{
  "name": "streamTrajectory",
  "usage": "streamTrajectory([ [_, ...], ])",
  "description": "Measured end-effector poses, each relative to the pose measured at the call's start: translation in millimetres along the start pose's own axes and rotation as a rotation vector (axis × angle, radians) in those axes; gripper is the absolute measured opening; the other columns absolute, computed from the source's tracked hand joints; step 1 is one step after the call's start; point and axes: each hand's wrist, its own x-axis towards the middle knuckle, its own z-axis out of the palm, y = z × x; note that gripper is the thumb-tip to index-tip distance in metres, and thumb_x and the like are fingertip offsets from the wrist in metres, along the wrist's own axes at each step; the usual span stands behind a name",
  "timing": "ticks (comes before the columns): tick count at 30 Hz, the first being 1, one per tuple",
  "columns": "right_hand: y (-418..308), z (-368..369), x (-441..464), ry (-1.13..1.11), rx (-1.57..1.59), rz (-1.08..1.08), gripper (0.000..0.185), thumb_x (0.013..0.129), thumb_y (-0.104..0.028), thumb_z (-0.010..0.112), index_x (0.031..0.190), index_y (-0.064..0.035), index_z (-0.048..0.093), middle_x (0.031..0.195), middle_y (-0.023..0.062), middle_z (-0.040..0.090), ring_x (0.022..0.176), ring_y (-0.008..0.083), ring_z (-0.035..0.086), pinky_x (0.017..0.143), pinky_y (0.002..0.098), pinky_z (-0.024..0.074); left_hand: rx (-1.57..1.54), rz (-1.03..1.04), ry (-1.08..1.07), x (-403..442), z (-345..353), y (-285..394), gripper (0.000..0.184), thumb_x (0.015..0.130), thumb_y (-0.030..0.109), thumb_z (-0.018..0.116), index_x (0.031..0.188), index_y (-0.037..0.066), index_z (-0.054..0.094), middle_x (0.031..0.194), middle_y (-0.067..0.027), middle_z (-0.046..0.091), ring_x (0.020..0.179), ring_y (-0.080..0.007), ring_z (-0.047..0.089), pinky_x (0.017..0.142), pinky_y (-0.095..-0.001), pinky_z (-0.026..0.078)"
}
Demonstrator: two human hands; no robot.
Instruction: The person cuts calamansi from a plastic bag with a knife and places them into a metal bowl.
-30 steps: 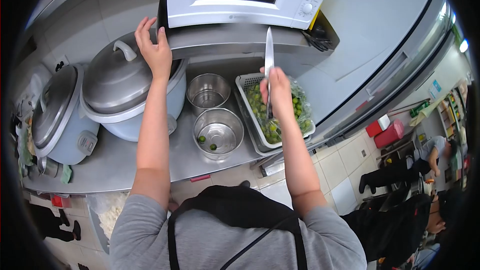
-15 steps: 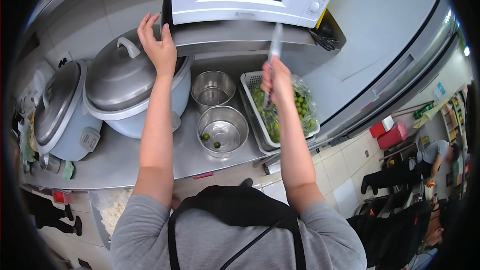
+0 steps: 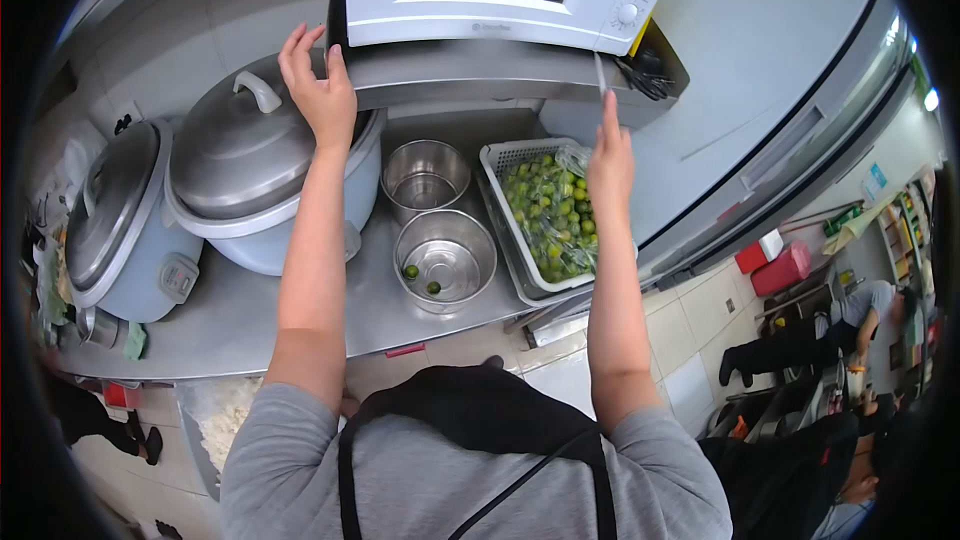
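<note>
My left hand (image 3: 318, 95) is raised beside the large cooker's lid (image 3: 235, 155), fingers apart and curved, holding nothing. My right hand (image 3: 611, 158) grips a knife (image 3: 600, 72), whose blade points up toward the microwave's lower edge; the handle is hidden in the fingers. Left of that hand, a grey-white basket (image 3: 491, 154) holds many small green citrus fruits (image 3: 545, 195) in clear plastic. Two steel pots stand between my arms: the rear pot (image 3: 427, 175) shows no fruit, and the front pot (image 3: 462, 260) has two green fruits (image 3: 433, 288) inside.
A white microwave (image 3: 470, 28) sits on a steel shelf (image 3: 450, 70) above the counter (image 3: 240, 325). A smaller cooker (image 3: 130, 230) stands at the left and a fridge (image 3: 740, 70) at the right. Other people are on both sides, including a person in grey (image 3: 865, 302).
My right hand has moved right with the knife, from over the basket to its right side, uncovering more fruit. My left hand stays raised in nearly the same pose.
</note>
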Motion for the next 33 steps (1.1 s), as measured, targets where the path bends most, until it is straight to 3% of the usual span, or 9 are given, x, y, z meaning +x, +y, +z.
streamTrajectory([
  [1,-7.4,1.6,12.6,-0.012,-0.229,-0.066,0.055,0.089,-0.010,0.045,0.137,-0.0329,0.031,0.082,0.0163,0.048,0.064,0.0345,0.053,0.062,0.0430,0.0456,0.020,-0.001,-0.001,0.4,-0.7,1.0,0.025,0.080,0.004,0.058,0.105,0.005,0.057,0.120,-0.0141,0.047,0.113,-0.0298,0.045,0.095,-0.0389,0.033],
  [4,-10.8,25.5,23.5,-0.052,-0.304,-0.051,0.062,0.085,-0.003,0.045,0.136,-0.0368,0.032,0.081,0.0156,0.047,0.067,0.0348,0.055,0.062,0.0437,0.0456,0.050,0.008,0.002,1.3,-1.8,2.1,0.025,0.080,0.004,0.058,0.105,0.005,0.057,0.120,-0.0140,0.047,0.113,-0.0299,0.045,0.095,-0.0387,0.034],
  [5,-11.4,29.8,14.9,-0.062,-0.263,-0.018,0.054,0.090,-0.009,0.045,0.135,-0.0361,0.034,0.080,0.0147,0.048,0.072,0.0328,0.054,0.066,0.0423,0.0435,0.039,-0.003,-0.001,1.3,-1.6,2.4,0.025,0.080,0.004,0.058,0.105,0.005,0.057,0.120,-0.0140,0.047,0.113,-0.0300,0.045,0.095,-0.0384,0.034],
  [8,-22.3,32.1,-43.5,-0.121,-0.066,-0.236,0.061,0.081,0.001,0.045,0.135,-0.0265,0.038,0.082,0.0187,0.049,0.075,0.0366,0.055,0.066,0.0441,0.0456,0.016,-0.018,-0.004,0.6,-1.0,1.9,0.025,0.080,0.004,0.057,0.105,0.005,0.057,0.120,-0.0141,0.047,0.113,-0.0301,0.045,0.094,-0.0379,0.034],
  [10,-33.4,19.9,-80.1,-0.375,-0.028,-0.277,0.056,0.080,0.002,0.044,0.131,-0.0208,0.045,0.085,0.0216,0.053,0.080,0.0389,0.054,0.075,0.0440,0.0449,-0.003,-0.011,-0.004,3.0,-0.6,2.0,0.025,0.080,0.003,0.057,0.105,0.005,0.057,0.120,-0.0142,0.047,0.113,-0.0302,0.045,0.094,-0.0377,0.034],
  [13,-13.5,16.4,-36.7,-0.064,0.078,-0.291,0.051,0.087,-0.002,0.041,0.133,-0.0225,0.041,0.082,0.0190,0.053,0.076,0.0370,0.053,0.070,0.0433,0.0443,0.011,-0.011,-0.024,-0.4,-2.2,2.5,0.025,0.081,0.003,0.057,0.105,0.005,0.056,0.120,-0.0143,0.047,0.113,-0.0298,0.045,0.094,-0.0377,0.034],
  [15,-9.4,4.9,6.5,-0.083,-0.105,-0.049,0.045,0.091,-0.011,0.045,0.134,-0.0252,0.040,0.081,0.0184,0.053,0.074,0.0354,0.055,0.068,0.0430,0.0444,0.002,-0.002,-0.013,0.7,-1.1,0.7,0.025,0.081,0.003,0.056,0.106,0.005,0.056,0.120,-0.0141,0.047,0.113,-0.0294,0.045,0.094,-0.0375,0.035],
  [22,-31.4,20.1,-45.4,-0.210,0.032,-0.270,0.054,0.080,-0.005,0.049,0.132,-0.0204,0.042,0.083,0.0202,0.054,0.076,0.0385,0.057,0.070,0.0437,0.0463,-0.015,-0.012,-0.020,1.0,-1.9,5.1,0.025,0.081,0.003,0.056,0.106,0.005,0.056,0.120,-0.0140,0.047,0.114,-0.0297,0.045,0.094,-0.0374,0.035],
  [33,-18.6,24.6,-9.0,-0.097,-0.070,-0.089,0.049,0.087,-0.008,0.046,0.132,-0.0257,0.041,0.084,0.0191,0.055,0.079,0.0371,0.056,0.071,0.0443,0.0449,0.014,-0.001,-0.015,1.0,-1.5,3.9,0.025,0.081,0.003,0.057,0.105,0.004,0.056,0.119,-0.0144,0.047,0.112,-0.0299,0.045,0.093,-0.0379,0.036],
])
